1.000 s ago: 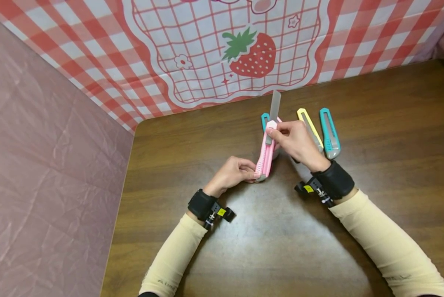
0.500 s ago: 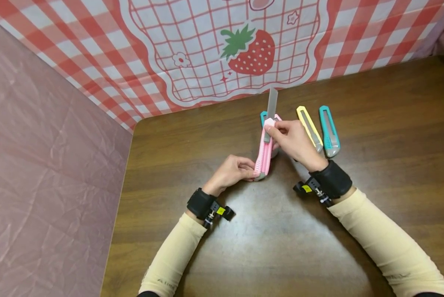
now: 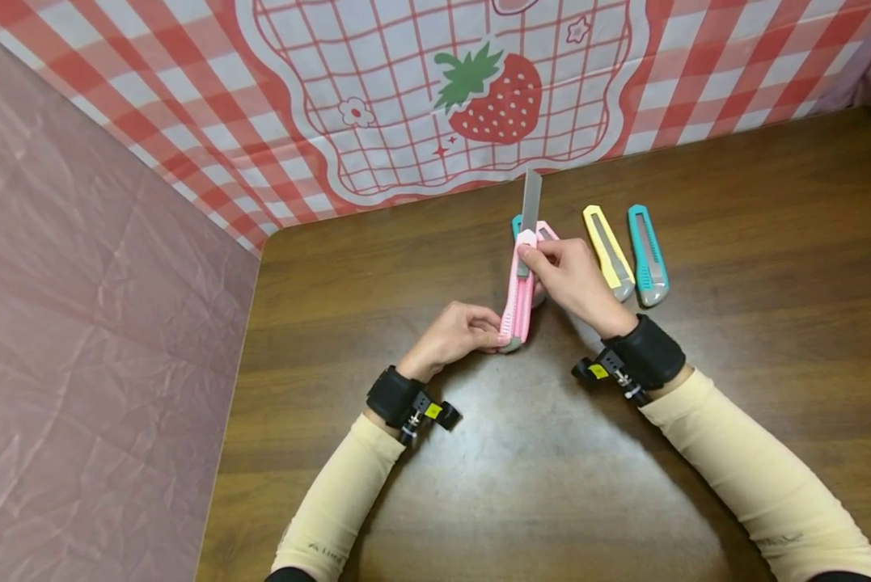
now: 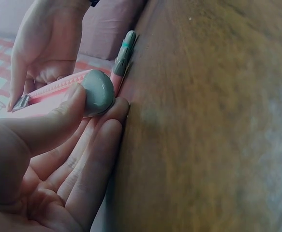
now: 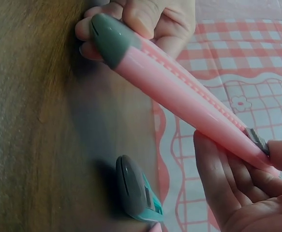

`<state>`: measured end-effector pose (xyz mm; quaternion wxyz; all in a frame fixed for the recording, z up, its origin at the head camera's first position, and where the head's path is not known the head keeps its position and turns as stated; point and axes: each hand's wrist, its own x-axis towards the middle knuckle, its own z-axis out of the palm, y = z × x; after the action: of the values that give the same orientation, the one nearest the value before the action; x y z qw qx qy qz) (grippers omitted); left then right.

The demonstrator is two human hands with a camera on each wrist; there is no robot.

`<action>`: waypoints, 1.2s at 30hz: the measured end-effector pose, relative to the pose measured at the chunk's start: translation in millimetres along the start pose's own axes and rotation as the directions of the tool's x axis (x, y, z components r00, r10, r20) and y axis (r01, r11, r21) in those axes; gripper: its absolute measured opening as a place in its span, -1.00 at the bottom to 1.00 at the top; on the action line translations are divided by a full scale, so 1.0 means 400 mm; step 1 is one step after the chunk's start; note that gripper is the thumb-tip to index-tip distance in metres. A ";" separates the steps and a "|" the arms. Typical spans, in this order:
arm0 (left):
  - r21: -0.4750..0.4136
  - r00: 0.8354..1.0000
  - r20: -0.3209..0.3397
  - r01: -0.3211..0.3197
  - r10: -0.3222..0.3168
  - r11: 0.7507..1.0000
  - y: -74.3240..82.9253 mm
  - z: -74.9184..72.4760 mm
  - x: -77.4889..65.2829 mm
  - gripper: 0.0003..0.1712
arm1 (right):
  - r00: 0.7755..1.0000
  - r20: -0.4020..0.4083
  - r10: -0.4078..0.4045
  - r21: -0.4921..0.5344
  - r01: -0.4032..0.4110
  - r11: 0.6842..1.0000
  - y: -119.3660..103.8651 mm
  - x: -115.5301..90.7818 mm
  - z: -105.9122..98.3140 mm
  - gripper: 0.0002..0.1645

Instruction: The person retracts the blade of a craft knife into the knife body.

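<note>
A pink utility knife with a grey end cap is held between both hands, its long blade extended toward the back. My left hand pinches the capped end between thumb and fingers, low over the wood. Near the blade end, my right hand grips the body, its thumb at the slider in the right wrist view. Behind the held knife lie a teal utility knife and another pink utility knife, both mostly hidden.
Right of the hands lie a yellow utility knife and a teal utility knife, side by side on the wooden table. A checked strawberry cloth hangs along the back edge, and a pink sheet at the left.
Both hands keep their hold on the pink knife, and the blade stays extended. The view shifts slightly; the right hand sits a little further left, showing more of the yellow knife.
</note>
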<state>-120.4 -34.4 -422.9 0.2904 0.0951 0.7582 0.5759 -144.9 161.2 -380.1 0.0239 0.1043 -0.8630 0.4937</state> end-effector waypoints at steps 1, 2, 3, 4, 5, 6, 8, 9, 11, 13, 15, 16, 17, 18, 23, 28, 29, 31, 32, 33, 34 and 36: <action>0.002 1.000 0.003 -0.004 0.004 1.000 0.000 0.000 0.000 -0.79 | 1.000 -0.007 -0.007 -0.005 0.007 1.000 0.000 0.000 0.000 -0.57; 0.002 1.000 0.006 -0.008 0.008 1.000 0.000 0.000 0.000 -0.79 | 1.000 -0.014 -0.010 -0.007 0.009 1.000 -0.001 -0.001 0.001 -0.58; 0.004 1.000 0.009 -0.012 0.012 1.000 -0.001 0.000 0.001 -0.80 | 1.000 -0.019 -0.012 -0.009 0.012 1.000 -0.001 -0.001 0.001 -0.58; 0.008 1.000 0.011 -0.014 0.014 1.000 0.000 0.000 0.001 -0.80 | 1.000 -0.021 -0.013 -0.010 0.013 1.000 -0.002 -0.001 0.001 -0.59; 0.011 1.000 0.013 -0.015 0.015 1.000 -0.001 0.000 0.001 -0.81 | 1.000 -0.023 -0.015 -0.011 0.015 1.000 -0.002 -0.001 0.002 -0.59; 0.013 1.000 0.015 -0.016 0.015 1.000 -0.001 0.000 0.001 -0.81 | 1.000 -0.022 -0.013 -0.011 0.013 1.000 -0.002 -0.002 0.002 -0.59; 0.019 1.000 0.018 -0.019 0.018 1.000 0.000 0.001 0.002 -0.81 | 1.000 -0.017 -0.015 -0.014 0.015 1.000 -0.002 -0.002 0.000 -0.60; 0.021 1.000 0.020 -0.019 0.019 1.000 0.001 0.001 0.002 -0.80 | 1.000 -0.012 -0.015 -0.014 0.015 1.000 -0.002 -0.003 0.000 -0.60; 0.020 1.000 0.022 -0.019 0.018 1.000 0.002 0.001 0.002 -0.80 | 1.000 -0.002 -0.011 -0.010 0.011 1.000 -0.004 -0.004 -0.001 -0.62; 0.017 1.000 0.024 -0.017 0.016 1.000 0.002 0.001 0.003 -0.79 | 1.000 0.009 -0.012 -0.009 0.012 1.000 -0.006 -0.005 0.000 -0.63; 0.014 1.000 0.023 -0.012 0.011 1.000 0.002 0.001 0.002 -0.78 | 1.000 0.018 -0.012 -0.007 0.012 1.000 -0.008 -0.005 0.001 -0.65; 0.012 1.000 0.022 -0.009 0.008 1.000 0.002 0.001 0.002 -0.78 | 1.000 0.021 -0.013 -0.010 0.013 1.000 -0.008 -0.005 0.002 -0.66; 0.012 1.000 0.021 -0.006 0.006 1.000 0.002 0.001 0.002 -0.77 | 1.000 0.025 -0.012 -0.011 0.013 1.000 -0.009 -0.005 0.002 -0.66; 0.013 1.000 0.020 -0.003 0.003 1.000 0.002 0.001 0.001 -0.77 | 0.999 0.028 -0.017 -0.017 0.018 1.000 -0.009 -0.004 0.002 -0.66; 0.016 1.000 0.016 -0.004 0.004 1.000 0.001 0.001 0.000 -0.79 | 0.999 0.044 -0.015 -0.024 0.016 1.000 -0.006 -0.002 -0.001 -0.66; 0.035 1.000 0.015 -0.012 0.012 0.999 0.000 0.000 0.000 -0.80 | 0.999 0.034 -0.015 -0.025 0.016 1.000 -0.006 -0.002 -0.001 -0.66; 0.041 1.000 0.016 -0.014 0.014 0.999 0.001 -0.001 0.000 -0.81 | 0.999 0.032 -0.015 -0.027 0.016 1.000 -0.007 -0.002 -0.001 -0.66; 0.051 1.000 0.018 -0.020 0.019 0.999 0.000 -0.001 0.000 -0.81 | 0.999 0.033 -0.012 -0.030 0.013 0.999 -0.007 -0.002 0.001 -0.67; 0.053 1.000 0.019 -0.022 0.021 0.998 0.000 -0.001 0.000 -0.81 | 0.999 0.033 -0.007 -0.031 0.008 0.999 -0.007 -0.002 0.001 -0.67; 0.056 1.000 0.020 -0.022 0.021 0.998 -0.001 -0.002 0.000 -0.81 | 0.999 0.033 -0.004 -0.031 0.005 1.000 -0.007 -0.002 0.002 -0.67; 0.057 1.000 0.021 -0.022 0.021 0.998 -0.001 -0.001 0.001 -0.81 | 0.999 0.034 -0.004 -0.027 0.005 1.000 -0.007 -0.003 0.002 -0.67; 0.057 1.000 0.023 -0.021 0.020 0.998 -0.001 -0.001 0.001 -0.80 | 0.999 0.036 -0.004 -0.029 0.005 1.000 -0.006 -0.003 0.002 -0.66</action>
<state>-120.9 -34.6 -423.5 0.2901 0.1178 0.7699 0.5560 -143.1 159.4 -378.8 0.0107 0.1147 -0.8701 0.4792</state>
